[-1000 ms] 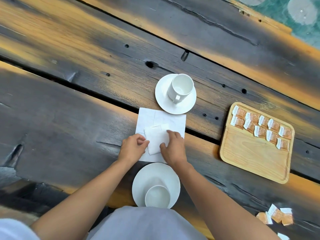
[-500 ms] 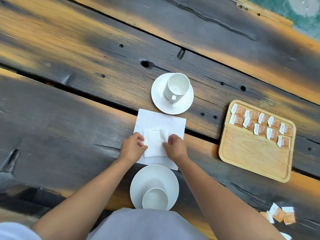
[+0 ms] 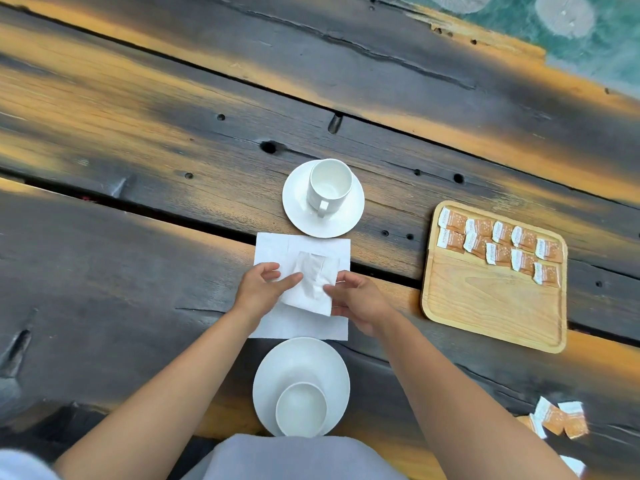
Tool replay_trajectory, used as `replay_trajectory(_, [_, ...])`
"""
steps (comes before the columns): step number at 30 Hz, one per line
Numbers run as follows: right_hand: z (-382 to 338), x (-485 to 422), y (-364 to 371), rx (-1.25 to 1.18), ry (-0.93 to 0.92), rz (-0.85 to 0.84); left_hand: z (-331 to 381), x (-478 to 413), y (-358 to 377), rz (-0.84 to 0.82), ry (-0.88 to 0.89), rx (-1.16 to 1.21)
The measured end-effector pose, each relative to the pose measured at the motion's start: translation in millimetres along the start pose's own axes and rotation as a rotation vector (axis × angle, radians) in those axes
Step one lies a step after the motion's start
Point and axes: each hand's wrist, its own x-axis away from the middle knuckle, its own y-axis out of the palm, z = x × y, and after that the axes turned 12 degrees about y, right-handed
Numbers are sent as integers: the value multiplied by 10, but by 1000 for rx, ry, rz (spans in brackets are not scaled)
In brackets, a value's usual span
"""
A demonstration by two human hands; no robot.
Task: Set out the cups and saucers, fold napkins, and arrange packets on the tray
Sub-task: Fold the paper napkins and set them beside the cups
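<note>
A small folded white napkin [image 3: 309, 285] is lifted a little over a flat open napkin [image 3: 300, 325] on the table. My left hand [image 3: 260, 288] pinches its left edge and my right hand [image 3: 357, 299] holds its right edge. Beyond the napkins a white cup [image 3: 329, 188] stands on a saucer [image 3: 301, 216]. A second cup [image 3: 300, 408] on its saucer [image 3: 298, 362] sits close to my body. At the right a wooden tray [image 3: 491, 306] carries several orange and white packets [image 3: 498, 242] in two rows along its far side.
A few loose packets [image 3: 557, 419] lie on the table at the lower right, with another white one [image 3: 573, 465] at the frame's bottom edge. The dark plank table [image 3: 138, 133] has gaps between boards. Its far edge shows at the top right.
The small napkin was pressed flat under both hands; now both hands have lifted it by its edges and tilted it, drawing it slightly toward me.
</note>
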Motion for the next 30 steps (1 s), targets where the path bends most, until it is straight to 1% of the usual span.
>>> replay_trajectory(4, [-11,78,-94,-59,0,-65,124,77,100,-188,-207,245])
replay_trajectory(6, [-11,102,-155,-74,5,-74,152,107,157,-253,-231,302])
replay_trajectory(8, [-16,118,-217,-76,9,-48,177,120,214,-244,-224,319])
replay_trajectory(10, [-15,139,-285,-61,4,34,215,134,283,-216,-212,317])
replay_trajectory(13, [-20,150,-405,-61,3,186,300,138,433,-206,-180,244])
replay_trajectory(15, [-38,140,-512,-90,-10,242,365,118,571,-201,-144,182])
replay_trajectory(23, [-233,66,-874,-122,-21,309,548,-109,1043,-162,-45,75])
replay_trajectory(30, [-519,-112,-1132,-130,-46,358,628,-396,1356,-136,-13,24])
